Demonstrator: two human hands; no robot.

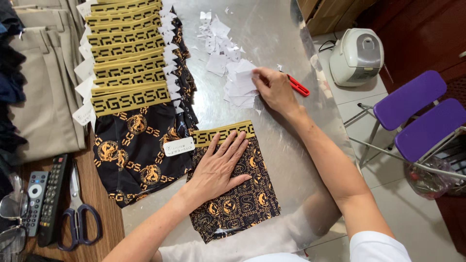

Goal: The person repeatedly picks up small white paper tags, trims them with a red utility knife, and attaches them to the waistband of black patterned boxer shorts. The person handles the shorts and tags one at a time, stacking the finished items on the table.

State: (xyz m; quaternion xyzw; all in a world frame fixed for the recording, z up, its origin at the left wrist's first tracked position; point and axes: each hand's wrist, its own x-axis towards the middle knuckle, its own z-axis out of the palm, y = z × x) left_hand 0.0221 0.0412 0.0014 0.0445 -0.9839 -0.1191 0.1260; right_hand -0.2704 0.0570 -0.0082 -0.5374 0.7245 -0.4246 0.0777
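My left hand (218, 167) lies flat, fingers spread, on a folded pair of black shorts with a gold pattern and a yellow waistband (245, 199) on the shiny metal table (272, 29). My right hand (274, 87) reaches forward and pinches the top of a small stack of white paper labels (240, 87). A red-handled cutter (297, 86) lies just behind the right hand. To the left, a long overlapping stack of the same patterned shorts (131, 73) runs up the table, each with a white tag.
Loose paper scraps (216, 34) lie scattered farther up the table. Beige trousers (41, 82) lie at the far left. Two remote controls (46, 199) and blue-handled scissors (77, 218) rest at the lower left. A white rice cooker (357, 56) and purple stools (417, 111) stand on the floor at right.
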